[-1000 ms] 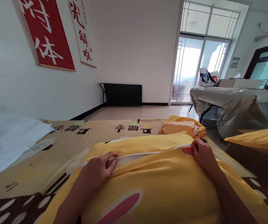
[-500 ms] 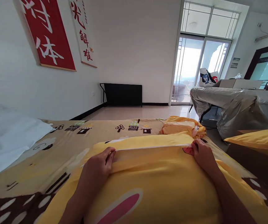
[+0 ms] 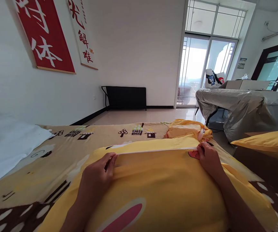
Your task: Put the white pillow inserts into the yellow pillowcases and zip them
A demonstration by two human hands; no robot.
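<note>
The white zipper of a yellow pillowcase is running nearly straight between two hands, the case lying directly in front of its handler on a cartoon-print blanket. The left hand is pinching the zippered edge between thumb and fingers; the right hand is gripping the same edge at the far end, beside a pink patch of print. The pillowcase is bulging, so filling it is looking done; fastening it is apparently what is remaining, though whether the teeth are meeting is too fine to tell. Crumpled yellow cloth is lying just beyond the right hand, while a white pillow is resting well apart, at left.
</note>
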